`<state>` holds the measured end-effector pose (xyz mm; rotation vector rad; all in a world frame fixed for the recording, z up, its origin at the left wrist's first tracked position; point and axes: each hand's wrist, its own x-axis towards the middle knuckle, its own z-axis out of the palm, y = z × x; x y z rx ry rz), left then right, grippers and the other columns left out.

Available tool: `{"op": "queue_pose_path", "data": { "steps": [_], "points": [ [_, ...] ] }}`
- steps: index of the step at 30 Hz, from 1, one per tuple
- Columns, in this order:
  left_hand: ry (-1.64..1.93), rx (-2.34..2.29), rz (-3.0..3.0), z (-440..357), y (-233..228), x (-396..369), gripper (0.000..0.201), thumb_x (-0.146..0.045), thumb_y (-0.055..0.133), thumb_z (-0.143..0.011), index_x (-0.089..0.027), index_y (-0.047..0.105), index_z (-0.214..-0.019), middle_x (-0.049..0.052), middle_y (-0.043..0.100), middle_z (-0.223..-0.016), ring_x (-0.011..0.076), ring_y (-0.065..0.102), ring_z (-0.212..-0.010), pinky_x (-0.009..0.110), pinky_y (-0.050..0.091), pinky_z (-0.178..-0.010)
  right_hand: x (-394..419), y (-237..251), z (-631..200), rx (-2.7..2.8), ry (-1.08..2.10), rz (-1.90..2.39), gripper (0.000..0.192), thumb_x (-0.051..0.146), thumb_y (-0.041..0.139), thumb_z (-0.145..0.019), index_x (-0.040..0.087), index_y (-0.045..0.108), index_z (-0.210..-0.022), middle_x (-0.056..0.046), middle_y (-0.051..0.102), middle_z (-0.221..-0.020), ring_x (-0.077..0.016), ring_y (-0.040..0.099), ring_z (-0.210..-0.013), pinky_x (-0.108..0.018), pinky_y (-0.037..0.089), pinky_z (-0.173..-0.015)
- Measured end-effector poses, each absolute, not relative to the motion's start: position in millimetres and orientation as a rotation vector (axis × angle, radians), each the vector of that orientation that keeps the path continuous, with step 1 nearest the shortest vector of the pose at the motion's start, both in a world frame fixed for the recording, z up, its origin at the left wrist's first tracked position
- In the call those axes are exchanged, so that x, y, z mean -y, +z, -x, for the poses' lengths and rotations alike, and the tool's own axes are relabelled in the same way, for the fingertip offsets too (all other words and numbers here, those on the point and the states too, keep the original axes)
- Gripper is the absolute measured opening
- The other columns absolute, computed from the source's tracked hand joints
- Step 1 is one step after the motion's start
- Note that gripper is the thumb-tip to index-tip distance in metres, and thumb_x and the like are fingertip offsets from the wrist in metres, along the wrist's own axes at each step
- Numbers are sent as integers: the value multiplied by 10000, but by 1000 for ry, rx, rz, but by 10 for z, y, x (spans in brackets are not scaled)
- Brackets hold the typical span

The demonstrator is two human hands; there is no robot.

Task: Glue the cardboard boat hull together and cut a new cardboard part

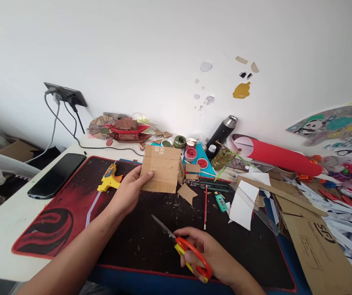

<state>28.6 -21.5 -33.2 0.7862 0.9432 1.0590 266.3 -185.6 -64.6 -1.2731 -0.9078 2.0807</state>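
Note:
My left hand (134, 184) grips a squarish piece of brown cardboard (162, 170) by its left edge, thumb on the near face, and holds it up above the desk mat. Printed letters show at the top of the piece. Lower down and to the right, my right hand (199, 254) is closed round the red and yellow handles of a pair of scissors (191, 254). The blades point up and to the left, apart from the cardboard. Just left of my left hand lies a yellow hot glue gun (110, 179) with a glue stick in its back end.
A phone (56, 176) lies left on the white table. Paint pots (190, 154), a black flask (223, 133), a red pencil (206, 207) and a green sharpener-like item (221, 202) sit around the dark mat (151, 246). Cardboard sheets (314, 241) and paper strips fill the right.

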Motion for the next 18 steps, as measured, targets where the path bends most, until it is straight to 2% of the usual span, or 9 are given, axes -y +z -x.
{"op": "queue_pose_path", "data": {
  "steps": [5, 11, 15, 18],
  "points": [
    [1073, -976, -870, -295, -292, 212, 439, -448, 874, -775, -163, 685, -1050, 105, 796, -1092, 226, 751, -741, 265, 550, -467, 1858, -657, -2598, 798, 2103, 1071, 653, 567, 923, -784, 156, 677, -1228, -18, 734, -815, -11, 445, -369, -154, 285, -371],
    [1157, -972, -955, -329, -61, 125, 398, -472, 826, -811, -196, 633, -1024, 40, 767, -869, 156, 646, -483, 262, 463, -402, 1744, -676, -2554, 673, 1893, 791, 692, 602, 889, -818, 204, 659, -1336, 10, 658, -826, -12, 425, -369, -164, 264, -361],
    [1239, -976, -1028, -408, 64, -19, 385, -495, 794, -851, -227, 632, -1075, 17, 767, -896, 130, 601, -458, 251, 424, -396, 1617, -726, -2435, 653, 1895, 818, 697, 649, 826, -861, 183, 665, -1352, 33, 610, -739, -42, 457, -371, -174, 296, -363],
    [1333, -974, -1077, -474, 51, -139, 354, -500, 774, -879, -244, 617, -1067, -5, 743, -855, 128, 591, -469, 244, 412, -404, 1476, -733, -2359, 673, 1847, 828, 714, 756, 713, -893, 154, 691, -1278, 25, 612, -689, -73, 504, -377, -185, 313, -373]
  ]
}}
